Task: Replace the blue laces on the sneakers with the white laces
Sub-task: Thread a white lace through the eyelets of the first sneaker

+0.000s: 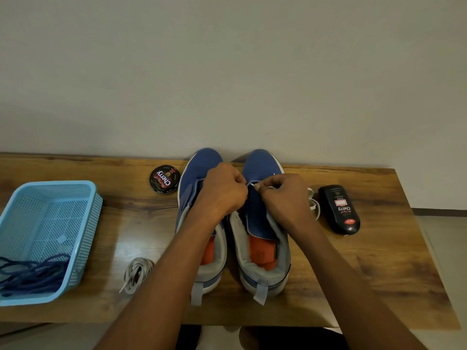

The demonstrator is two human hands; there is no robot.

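The left hand [223, 192] covers the left sneaker's [199, 223] eyelets; the basket [83, 223] and blue laces [30, 272] run off the picture's left edge.

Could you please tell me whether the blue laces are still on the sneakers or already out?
Out. The blue laces lie heaped in the light blue basket; no blue lace shows on either sneaker.

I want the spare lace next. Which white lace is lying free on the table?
The bundled white lace left of the sneakers, near the basket; the other white lace is being threaded by the right hand.
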